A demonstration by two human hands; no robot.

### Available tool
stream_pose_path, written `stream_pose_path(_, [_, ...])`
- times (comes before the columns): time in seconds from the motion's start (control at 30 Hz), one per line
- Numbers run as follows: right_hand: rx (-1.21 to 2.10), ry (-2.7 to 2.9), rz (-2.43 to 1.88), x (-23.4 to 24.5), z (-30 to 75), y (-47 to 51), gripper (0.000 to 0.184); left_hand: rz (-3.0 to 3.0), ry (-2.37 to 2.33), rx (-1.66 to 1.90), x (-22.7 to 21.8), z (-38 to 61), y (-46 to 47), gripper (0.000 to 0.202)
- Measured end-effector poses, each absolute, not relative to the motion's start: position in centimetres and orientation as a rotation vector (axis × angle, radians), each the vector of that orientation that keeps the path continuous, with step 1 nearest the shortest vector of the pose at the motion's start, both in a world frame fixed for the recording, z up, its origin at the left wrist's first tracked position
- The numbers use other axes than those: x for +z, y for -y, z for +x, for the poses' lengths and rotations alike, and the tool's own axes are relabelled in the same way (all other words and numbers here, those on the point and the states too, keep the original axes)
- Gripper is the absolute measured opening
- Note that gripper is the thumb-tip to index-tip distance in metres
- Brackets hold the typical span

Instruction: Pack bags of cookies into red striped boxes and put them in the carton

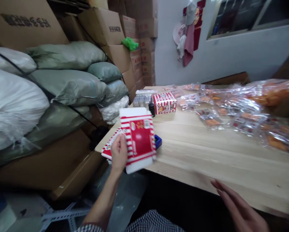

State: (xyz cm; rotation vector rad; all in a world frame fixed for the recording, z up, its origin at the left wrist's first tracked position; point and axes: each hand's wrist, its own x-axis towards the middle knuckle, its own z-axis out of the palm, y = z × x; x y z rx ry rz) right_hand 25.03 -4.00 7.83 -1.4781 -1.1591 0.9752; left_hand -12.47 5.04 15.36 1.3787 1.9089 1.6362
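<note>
Near the table's left front corner, my left hand (119, 150) grips a flattened red-and-white striped cardboard box (140, 138) by its left edge. The carton is upright, its printed red panel facing me and white flaps at top and bottom. Behind it, more striped cartons (108, 149) lie flat on the table corner, partly hidden. A blue object (158, 141) peeks out at its right side. My right hand (238, 206), slightly blurred, is at the table's front edge on the right, fingers stretched out and nothing visible in them.
On the wooden table (195, 151) stand a formed striped box (165, 103), a small black bottle (151, 110) and clear plastic packs (142, 99). Clear bags of orange items (211, 120) spread over the right and back. Stuffed sacks (69, 85) and cardboard boxes (103, 27) pile up at left.
</note>
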Motion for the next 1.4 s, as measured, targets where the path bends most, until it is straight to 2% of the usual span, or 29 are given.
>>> stream_pose_path(0.07, [1.100,1.143,-1.381,8.7,22.4,2.9,0.051,1.151,-1.476,1.519,13.7,-7.1,-3.3,0.037])
stream_pose_path(0.13, [1.307,1.091,-1.212,9.0,20.7,2.0,0.063,1.005,-1.251,1.423,12.1,-2.8,-1.9,0.040])
stream_pose_path(0.23, [1.465,0.975,-1.049,8.5,20.7,1.7,0.061,1.119,-1.208,1.392,11.5,0.5,-1.3,0.041])
stream_pose_path(0.37, [1.326,1.076,-1.140,7.4,23.8,3.1,0.047,1.803,-1.421,1.531,13.3,0.6,-2.4,0.047])
stream_pose_path(0.47, [1.171,1.193,-1.255,7.5,25.9,4.1,0.043,2.306,-1.514,1.315,13.8,0.6,-3.5,0.036])
stream_pose_path(0.57, [1.096,1.294,-1.337,7.7,26.9,4.9,0.043,2.424,-1.504,1.070,13.0,1.2,-4.5,0.024])
stream_pose_path(0.7, [1.017,1.375,-1.448,7.5,27.5,5.4,0.044,2.181,-1.261,0.677,12.1,1.6,-5.7,0.015])
stream_pose_path(0.87, [0.963,1.518,-1.510,8.6,28.1,5.3,0.042,1.646,-0.720,0.112,12.0,1.1,-6.8,0.027])
stream_pose_path(1.0, [1.012,1.647,-1.448,7.9,28.2,4.6,0.039,1.291,-0.759,0.098,10.0,1.6,-7.4,0.048])
stream_pose_path(1.07, [0.884,1.710,-1.550,5.9,27.6,3.9,0.055,1.141,-0.790,0.182,9.0,2.3,-7.5,0.051])
stream_pose_path(1.1, [0.812,1.793,-1.605,4.5,27.1,3.5,0.082,1.081,-0.806,0.217,8.8,2.7,-7.6,0.051])
stream_pose_path(1.13, [0.720,1.871,-1.683,3.0,26.6,3.1,0.118,1.031,-0.823,0.252,8.7,3.1,-7.7,0.051])
stream_pose_path(1.17, [0.620,1.937,-1.768,1.5,25.9,2.7,0.138,0.993,-0.834,0.284,8.7,3.5,-7.8,0.050])
stream_pose_path(1.2, [0.506,1.967,-1.835,0.1,25.3,2.3,0.142,0.968,-0.834,0.304,8.8,3.8,-7.9,0.048])
stream_pose_path(1.3, [0.248,1.994,-1.829,-2.5,23.6,1.9,0.133,0.977,-0.798,0.321,9.6,4.5,-8.1,0.043])
stream_pose_path(1.4, [0.236,1.963,-1.742,-2.1,22.9,2.3,0.137,1.172,-0.812,0.337,11.4,4.8,-8.2,0.040])
